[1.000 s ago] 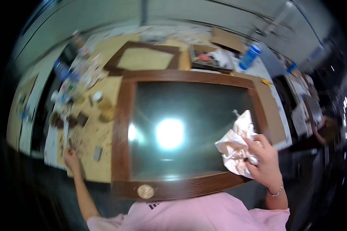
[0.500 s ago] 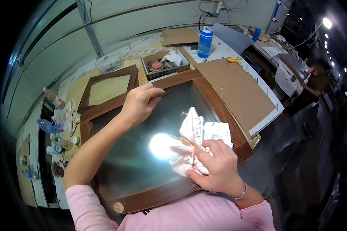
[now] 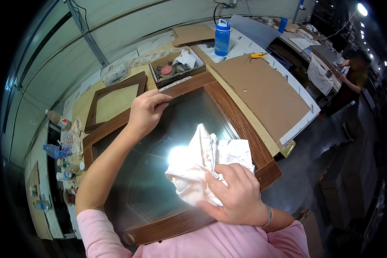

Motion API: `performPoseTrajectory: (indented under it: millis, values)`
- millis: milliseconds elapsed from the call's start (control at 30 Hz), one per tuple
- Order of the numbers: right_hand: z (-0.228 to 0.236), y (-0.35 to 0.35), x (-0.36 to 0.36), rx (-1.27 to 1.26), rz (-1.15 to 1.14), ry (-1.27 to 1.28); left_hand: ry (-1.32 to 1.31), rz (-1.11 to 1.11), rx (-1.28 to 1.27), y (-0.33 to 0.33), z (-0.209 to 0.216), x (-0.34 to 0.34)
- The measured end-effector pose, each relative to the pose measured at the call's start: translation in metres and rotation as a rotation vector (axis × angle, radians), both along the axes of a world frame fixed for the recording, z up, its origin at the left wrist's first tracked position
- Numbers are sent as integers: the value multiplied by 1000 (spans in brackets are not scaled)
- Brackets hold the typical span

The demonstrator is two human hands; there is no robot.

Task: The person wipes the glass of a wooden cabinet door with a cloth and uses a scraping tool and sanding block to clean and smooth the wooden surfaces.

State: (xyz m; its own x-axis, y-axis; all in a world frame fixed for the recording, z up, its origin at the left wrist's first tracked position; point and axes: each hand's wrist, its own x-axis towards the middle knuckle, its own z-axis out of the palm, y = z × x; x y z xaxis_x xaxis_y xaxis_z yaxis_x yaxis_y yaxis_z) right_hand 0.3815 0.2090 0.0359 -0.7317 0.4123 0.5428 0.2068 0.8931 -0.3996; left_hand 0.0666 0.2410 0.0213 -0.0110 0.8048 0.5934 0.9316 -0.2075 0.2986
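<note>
A brown wooden framed panel [image 3: 167,228] with a glass middle [image 3: 129,185] lies tilted in front of me, its near edge close to my pink shirt. My right hand [image 3: 238,193] is closed around a crumpled white cloth [image 3: 189,172] over the right part of the glass. Beside that cloth, a flat white piece [image 3: 236,152] rests on the glass; whether it is paper or cloth I cannot tell. Above the far left of the panel, my left hand [image 3: 146,112] is bent with its fingertips pinched together. What those fingers hold, if anything, is hidden.
Behind the panel stand an open box [image 3: 176,66] of small items and a blue bottle [image 3: 222,38]. To the right lies a brown board [image 3: 262,94] with yellow-handled pliers [image 3: 258,55]. Another frame [image 3: 116,101] and several bottles [image 3: 71,165] are left. A person [image 3: 354,77] works far right.
My right hand has shifted slightly down, and the white cloth has swung left across the glass. The view has tilted a little, and my left hand stays pinched near the far edge.
</note>
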Motion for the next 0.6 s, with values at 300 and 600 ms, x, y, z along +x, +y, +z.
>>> performPoseTrajectory:
  millis: [300, 600]
  values:
    - [0, 1, 0, -3, -1, -17, 225, 21, 97, -2, 0, 3]
    - [-1, 1, 1, -15, 3, -16, 385, 12, 109, -8, 3, 6]
